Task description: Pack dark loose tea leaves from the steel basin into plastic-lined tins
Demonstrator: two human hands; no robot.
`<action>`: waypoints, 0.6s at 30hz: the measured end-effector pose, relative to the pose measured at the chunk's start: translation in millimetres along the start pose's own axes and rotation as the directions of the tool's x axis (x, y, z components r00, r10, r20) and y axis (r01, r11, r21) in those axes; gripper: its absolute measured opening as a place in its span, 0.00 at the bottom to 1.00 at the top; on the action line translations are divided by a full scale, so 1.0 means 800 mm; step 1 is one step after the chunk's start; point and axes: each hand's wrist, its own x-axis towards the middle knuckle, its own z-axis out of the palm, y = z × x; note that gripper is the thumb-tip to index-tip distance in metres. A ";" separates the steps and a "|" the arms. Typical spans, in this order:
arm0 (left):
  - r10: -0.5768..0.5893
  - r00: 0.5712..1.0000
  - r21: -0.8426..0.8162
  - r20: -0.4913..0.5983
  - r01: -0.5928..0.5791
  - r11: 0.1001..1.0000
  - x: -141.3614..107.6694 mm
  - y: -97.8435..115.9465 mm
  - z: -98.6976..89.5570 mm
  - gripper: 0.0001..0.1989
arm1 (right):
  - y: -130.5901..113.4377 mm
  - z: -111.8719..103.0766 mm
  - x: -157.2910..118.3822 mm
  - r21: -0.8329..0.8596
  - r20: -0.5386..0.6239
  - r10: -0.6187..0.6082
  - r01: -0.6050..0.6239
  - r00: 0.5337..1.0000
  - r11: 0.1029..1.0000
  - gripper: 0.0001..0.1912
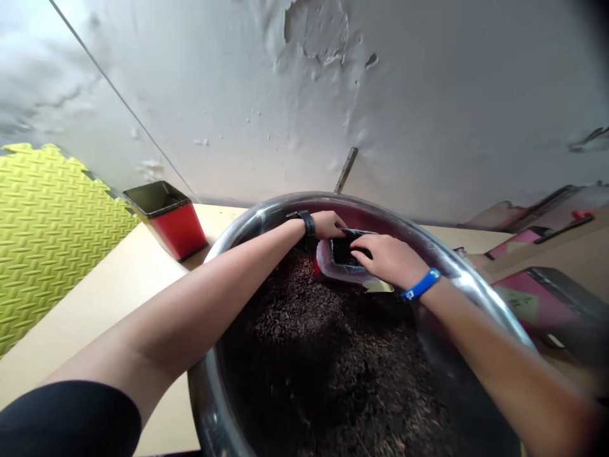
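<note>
A wide metal basin (216, 397) holds dark, crumbly soil (328, 355). Inside it, near the far wall, sits a small red container (318, 266) with a pale liner and dark material in it. My left hand (328, 224), below a black watch, is at the container's far left rim; its fingertips are partly hidden and look closed on that edge. My right hand (387, 257), with a blue wristband, reaches over the container's right side. Its fingers are bent apart, with the tips over the dark material; nothing is visibly held.
An empty red square pot (178, 231) stands on the pale table (95, 330) left of the basin. A yellow foam mat (47, 222) is at the far left. Pink containers (537, 298) stand at the right. A peeling wall (238, 95) rises behind.
</note>
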 end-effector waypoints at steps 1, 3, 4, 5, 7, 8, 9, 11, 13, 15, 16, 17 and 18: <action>0.005 1.000 -0.002 -0.003 -0.005 1.000 0.000 0.000 0.000 0.15 | -0.007 0.000 -0.001 0.019 -0.051 0.003 -0.002 0.999 1.000 0.14; 0.009 1.000 -0.002 -0.009 -0.009 1.000 0.001 -0.001 0.001 0.15 | -0.027 0.003 -0.003 0.107 -0.133 -0.032 0.046 0.991 0.993 0.14; 0.003 1.000 0.003 -0.014 -0.003 1.000 0.001 -0.002 0.001 0.15 | -0.038 0.008 -0.004 0.165 -0.119 -0.085 0.104 0.989 0.981 0.15; -0.004 1.000 0.011 -0.019 0.004 1.000 0.001 -0.002 0.002 0.15 | -0.050 0.017 -0.006 0.226 -0.069 -0.161 0.172 0.985 0.959 0.15; -0.020 1.000 0.034 -0.024 0.021 0.999 0.001 -0.001 0.002 0.15 | -0.068 0.048 -0.010 0.323 0.089 -0.334 0.290 0.939 0.901 0.15; -0.026 0.999 0.042 -0.024 0.027 0.999 0.001 0.000 0.003 0.15 | -0.073 0.069 -0.012 0.354 0.153 -0.395 0.323 0.906 0.878 0.14; -0.030 0.999 0.046 -0.024 0.031 0.998 0.001 0.002 0.003 0.15 | -0.077 0.091 -0.014 0.359 0.181 -0.412 0.330 0.893 0.873 0.16; -0.031 0.999 0.051 -0.027 0.032 0.998 -0.001 0.005 0.003 0.16 | -0.082 0.132 -0.019 0.305 0.239 -0.329 0.251 0.914 0.919 0.26; -0.034 0.999 0.061 -0.034 0.036 0.997 -0.002 0.007 0.002 0.16 | -0.085 0.160 -0.022 0.265 0.258 -0.243 0.173 0.935 0.949 0.35; -0.033 0.999 0.068 -0.035 0.036 0.997 -0.003 0.007 0.001 0.15 | -0.091 0.169 -0.023 0.243 0.276 -0.205 0.138 0.939 0.960 0.37; -0.031 0.999 0.067 -0.035 0.034 0.997 -0.004 0.007 0.001 0.15 | -0.095 0.166 -0.023 0.238 0.300 -0.207 0.137 0.931 0.962 0.36; -0.029 0.999 0.066 -0.035 0.032 0.997 -0.004 0.007 0.000 0.15 | -0.099 0.161 -0.022 0.233 0.341 -0.212 0.136 0.916 0.963 0.35; -0.028 0.999 0.064 -0.034 0.030 0.997 -0.004 0.007 0.000 0.15 | -0.102 0.152 -0.020 0.234 0.400 -0.224 0.137 0.889 0.963 0.35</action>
